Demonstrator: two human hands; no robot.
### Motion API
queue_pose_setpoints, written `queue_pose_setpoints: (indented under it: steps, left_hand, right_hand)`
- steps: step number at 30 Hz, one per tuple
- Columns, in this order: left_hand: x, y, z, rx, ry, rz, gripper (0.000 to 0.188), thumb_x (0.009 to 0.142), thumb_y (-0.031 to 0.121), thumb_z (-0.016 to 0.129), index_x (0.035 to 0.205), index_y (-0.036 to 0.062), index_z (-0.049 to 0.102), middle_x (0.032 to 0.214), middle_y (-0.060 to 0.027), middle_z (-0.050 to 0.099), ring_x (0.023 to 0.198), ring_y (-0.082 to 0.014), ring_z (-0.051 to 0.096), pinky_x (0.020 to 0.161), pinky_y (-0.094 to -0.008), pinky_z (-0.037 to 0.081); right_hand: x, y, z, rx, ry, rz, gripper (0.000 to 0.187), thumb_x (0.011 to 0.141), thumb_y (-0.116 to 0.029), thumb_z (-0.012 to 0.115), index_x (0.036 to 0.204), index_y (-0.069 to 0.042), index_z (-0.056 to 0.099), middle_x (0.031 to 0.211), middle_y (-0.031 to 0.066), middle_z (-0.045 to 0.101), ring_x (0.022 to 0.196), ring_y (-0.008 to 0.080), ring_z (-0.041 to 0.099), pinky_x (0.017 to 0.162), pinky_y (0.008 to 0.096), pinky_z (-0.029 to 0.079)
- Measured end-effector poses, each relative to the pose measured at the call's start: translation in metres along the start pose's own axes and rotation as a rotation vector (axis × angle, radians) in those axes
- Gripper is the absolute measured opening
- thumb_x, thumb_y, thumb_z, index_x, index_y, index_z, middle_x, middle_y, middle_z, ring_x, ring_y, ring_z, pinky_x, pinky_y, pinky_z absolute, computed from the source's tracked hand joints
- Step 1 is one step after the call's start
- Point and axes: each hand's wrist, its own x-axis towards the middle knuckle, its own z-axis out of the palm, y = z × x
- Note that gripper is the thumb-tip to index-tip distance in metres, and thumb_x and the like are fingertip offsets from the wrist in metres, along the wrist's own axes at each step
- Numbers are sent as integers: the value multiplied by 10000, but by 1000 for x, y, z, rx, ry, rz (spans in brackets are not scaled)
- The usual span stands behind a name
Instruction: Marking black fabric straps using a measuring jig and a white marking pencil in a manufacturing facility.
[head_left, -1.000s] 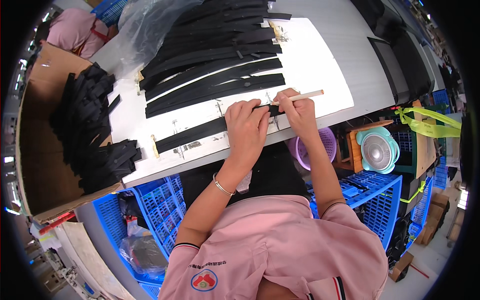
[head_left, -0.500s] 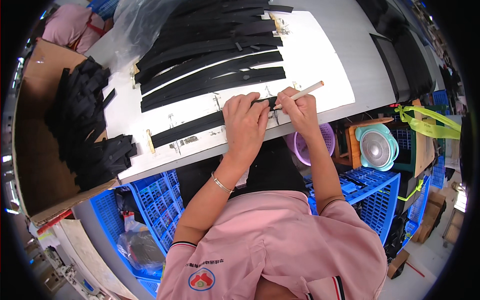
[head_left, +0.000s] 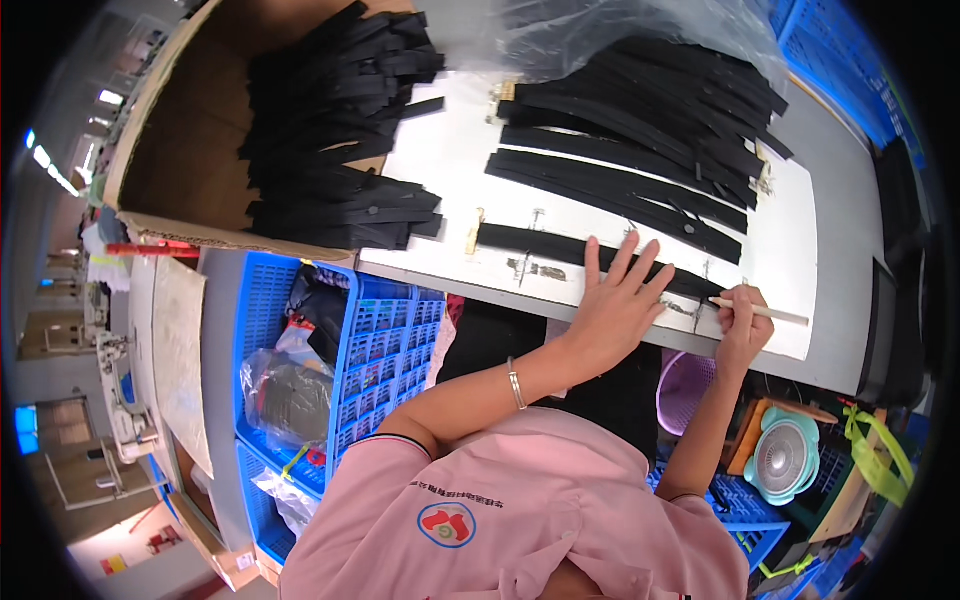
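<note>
A single black fabric strip [head_left: 535, 240] runs along the near part of a white board [head_left: 425, 150] with dark marks and bits of tape on it. My left hand [head_left: 618, 305] lies on this strip, fingers spread and flat. Near the strip's right end, my right hand [head_left: 740, 322] pinches a slim white pencil [head_left: 785, 316]. Its tip is at the strip, and its back end points right. Beyond my hands, several more black strips [head_left: 640, 120] lie across the board in a loose stack, and a few lie apart in front of it.
An open carton [head_left: 190, 130] at the left holds a heap of short black strips [head_left: 340, 110]. Clear plastic [head_left: 620, 35] covers the far side. Below the table edge stand blue crates [head_left: 385, 350], a purple basket [head_left: 683, 395] and a turquoise fan [head_left: 785, 455].
The whole view has turned, bringing more of the carton into sight. My left hand has spread its fingers on the strip. The pencil now leans lower, its back end to the right.
</note>
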Motion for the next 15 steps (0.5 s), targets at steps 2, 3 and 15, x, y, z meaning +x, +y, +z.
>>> queue_pose_setpoints:
  steps: [2,3,15]
  left_hand:
    - [15,-7,3,19,-9,22,459,1004,270,598,1412,63,560,1550,-173,421,1497,-394,276,1149,-733,100]
    - [26,-12,8,18,-5,41,460,1005,273,596,1414,64,559,1548,-180,421,1497,-388,277,1148,-733,104]
    - [-25,-96,-89,38,253,-183,551,866,-46,546,1385,130,609,1513,-141,498,1495,-337,350,1236,-594,63]
  right_hand:
    - [1,0,2,27,61,35,272,1019,-175,574,853,5,694,698,19,602,585,51,485,527,200,343]
    - [0,0,2,28,103,27,267,1030,-180,575,890,9,700,711,25,612,577,47,472,519,191,338]
    - [5,-9,17,-60,-100,-156,321,1071,-142,512,1323,20,627,1051,148,742,861,131,633,789,260,499]
